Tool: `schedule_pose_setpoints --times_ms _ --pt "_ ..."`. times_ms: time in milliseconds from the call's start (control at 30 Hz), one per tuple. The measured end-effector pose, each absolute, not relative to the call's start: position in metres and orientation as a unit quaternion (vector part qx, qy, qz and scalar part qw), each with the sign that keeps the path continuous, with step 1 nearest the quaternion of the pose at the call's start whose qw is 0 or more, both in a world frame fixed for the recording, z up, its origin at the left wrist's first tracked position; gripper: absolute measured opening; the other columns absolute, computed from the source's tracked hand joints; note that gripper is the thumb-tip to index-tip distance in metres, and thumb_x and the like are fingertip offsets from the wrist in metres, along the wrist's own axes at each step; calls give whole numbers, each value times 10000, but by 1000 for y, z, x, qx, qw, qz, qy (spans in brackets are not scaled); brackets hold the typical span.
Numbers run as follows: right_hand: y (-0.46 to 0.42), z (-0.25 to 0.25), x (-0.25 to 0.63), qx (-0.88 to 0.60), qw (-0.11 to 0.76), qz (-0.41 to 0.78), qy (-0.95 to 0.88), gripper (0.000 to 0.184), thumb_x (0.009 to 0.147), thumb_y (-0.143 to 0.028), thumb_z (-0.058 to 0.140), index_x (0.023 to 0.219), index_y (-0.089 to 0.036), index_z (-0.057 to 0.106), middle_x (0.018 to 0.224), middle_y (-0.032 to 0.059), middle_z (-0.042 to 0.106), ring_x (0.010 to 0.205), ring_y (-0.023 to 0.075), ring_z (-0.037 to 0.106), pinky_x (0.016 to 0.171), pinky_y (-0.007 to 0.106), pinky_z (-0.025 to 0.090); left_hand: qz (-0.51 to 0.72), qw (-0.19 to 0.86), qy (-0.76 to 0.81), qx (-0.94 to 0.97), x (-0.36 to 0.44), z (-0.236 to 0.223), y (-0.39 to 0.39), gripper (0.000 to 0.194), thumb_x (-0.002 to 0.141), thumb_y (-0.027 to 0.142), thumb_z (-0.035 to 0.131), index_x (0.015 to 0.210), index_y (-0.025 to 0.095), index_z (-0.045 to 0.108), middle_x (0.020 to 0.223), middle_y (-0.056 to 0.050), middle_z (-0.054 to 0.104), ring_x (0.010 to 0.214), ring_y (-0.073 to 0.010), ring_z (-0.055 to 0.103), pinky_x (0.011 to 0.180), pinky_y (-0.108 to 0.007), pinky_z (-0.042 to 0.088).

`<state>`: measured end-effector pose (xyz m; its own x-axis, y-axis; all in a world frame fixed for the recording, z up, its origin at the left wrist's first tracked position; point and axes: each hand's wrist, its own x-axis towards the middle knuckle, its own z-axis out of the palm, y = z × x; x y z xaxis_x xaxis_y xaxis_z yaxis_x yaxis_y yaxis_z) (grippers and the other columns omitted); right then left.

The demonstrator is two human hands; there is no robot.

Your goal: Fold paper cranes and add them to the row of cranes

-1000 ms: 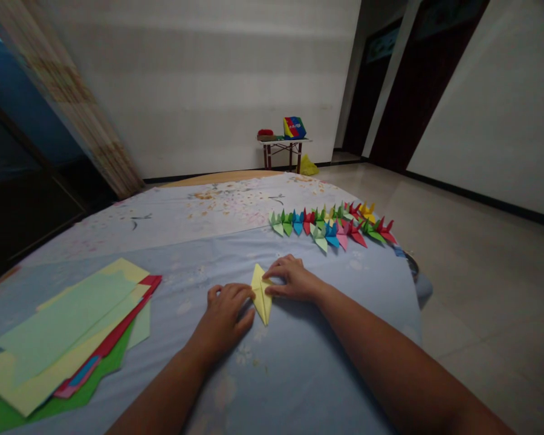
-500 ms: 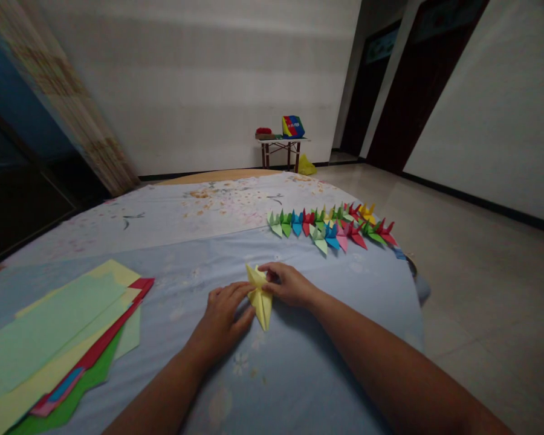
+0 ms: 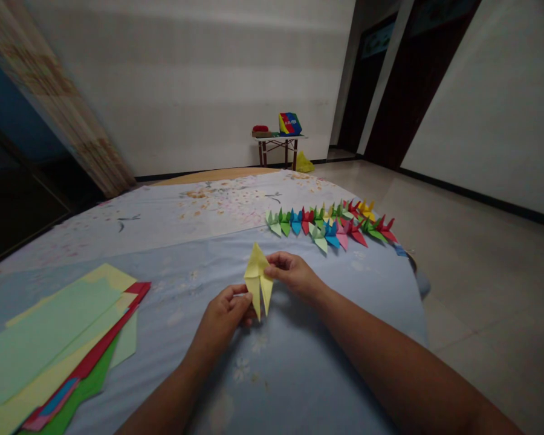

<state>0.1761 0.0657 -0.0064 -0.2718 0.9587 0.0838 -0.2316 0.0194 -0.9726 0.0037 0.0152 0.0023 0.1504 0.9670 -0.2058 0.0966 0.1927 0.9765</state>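
Head view; forward, down over table [image 3: 308, 374]

Two hands [image 3: 294, 275], one folded yellow paper [image 3: 256, 264] (and at least twelve paper cranes [image 3: 307, 222]).

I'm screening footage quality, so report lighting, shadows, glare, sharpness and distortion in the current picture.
Head view: dim overall, broad soft bands across the white wall; a soft shadow beside the bare right forearm on the blue floral cloth; faint sheen on the grey tiled floor. Head view: yellow folded paper readable, fine detail soft; dark brown door leaning steeply, likely lens distortion.
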Motion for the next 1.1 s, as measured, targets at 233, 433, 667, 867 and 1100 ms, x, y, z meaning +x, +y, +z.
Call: schedule_pose_setpoints --times_ms 233,433,667,867,1100 --pt "68 -12 175 -458 475 496 -564 536 618 -360 718 1085 -163 542 998 69 575 861 154 538 670 253 435 420 560 517 493 2 -3 20 271 692 363 621 835 139 569 596 10 619 509 -111 548 529 -225 421" --pt "61 -2 174 -381 407 616 -556 393 663 -422 673 905 -119 606 743 24 606 545 73 474 458 188 300 427 548 523 493 2 0 18 344 682 391 633 910 148 549 565 24 611 507 -125 560 525 -233 423" --pt "60 6 173 -403 466 616 -492 362 562 -393 739 748 -120 591 612 -31 549 485 58 429 481 199 309 400 517 548 521 4 8 15 279 663 421 623 737 161 553 563 7 620 481 -120 537 503 -226 402" --pt "60 5 174 -398 468 614 -496 359 572 -401 725 762 -130 585 629 -32 551 492 57 420 475 193 302 402 505 551 529 4 7 15 281 661 425 621 751 164 571 580 12 599 493 -118 513 497 -219 384" --pt "59 5 171 -399 468 608 -502 346 575 -405 712 751 -144 569 636 -27 552 516 70 438 481 196 310 413 515 548 514 2 4 17 318 655 445 637 783 156 611 686 -6 608 571 -126 532 565 -234 417"
